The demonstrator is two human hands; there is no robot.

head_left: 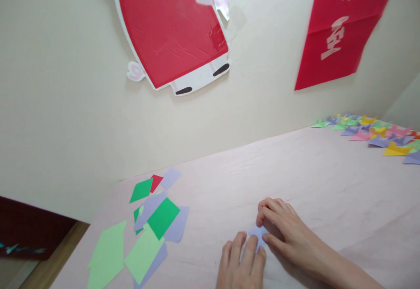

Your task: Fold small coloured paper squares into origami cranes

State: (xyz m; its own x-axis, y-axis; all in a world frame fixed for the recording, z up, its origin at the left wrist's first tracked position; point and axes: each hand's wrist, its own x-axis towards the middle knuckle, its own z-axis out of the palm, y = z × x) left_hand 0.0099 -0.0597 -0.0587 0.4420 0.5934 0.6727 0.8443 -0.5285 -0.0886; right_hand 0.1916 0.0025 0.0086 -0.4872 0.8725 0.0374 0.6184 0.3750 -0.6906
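Observation:
A small light purple paper (pixel 257 233) lies on the pale sheet, largely covered by my fingers. My left hand (pixel 242 260) rests on its near left side, fingers bent a little and apart, pressing it down. At its right edge my right hand (pixel 285 228) has thumb and index finger closed on the paper, with the other fingers curled above. How the paper is folded is hidden under the fingers.
Loose green, purple and red paper sheets (pixel 164 218) overlap on the left. Several folded colored paper pieces (pixel 380 132) stand in rows at the far right. The wall carries a red-bodied cartoon cutout (pixel 173 31) and a red banner (pixel 344 31). The surface ends at left above a wooden floor (pixel 55 254).

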